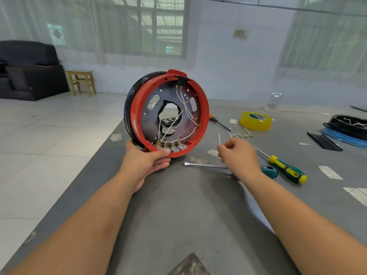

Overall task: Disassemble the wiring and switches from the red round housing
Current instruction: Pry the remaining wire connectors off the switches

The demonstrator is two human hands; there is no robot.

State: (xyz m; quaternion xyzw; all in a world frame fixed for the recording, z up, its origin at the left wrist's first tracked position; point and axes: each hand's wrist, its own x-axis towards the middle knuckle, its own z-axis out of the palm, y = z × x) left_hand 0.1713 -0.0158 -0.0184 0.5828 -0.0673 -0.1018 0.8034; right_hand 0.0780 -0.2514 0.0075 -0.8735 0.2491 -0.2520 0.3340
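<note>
While our left hand (148, 160) clamps the lower rim of the red housing (166, 114), upright on the tabletop (188, 215), our right hand (237, 152) pinches a thin white wire (219, 138), its lower end hidden by fingers.

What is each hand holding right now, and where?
Left hand grips the red housing at its bottom rim, thumb by the grey switches. Right hand pinches a thin white wire near its lower end.

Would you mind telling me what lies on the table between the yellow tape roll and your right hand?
In the head view, a detached string of white wires with brass terminals lies between the yellow tape roll and the right hand.
</note>
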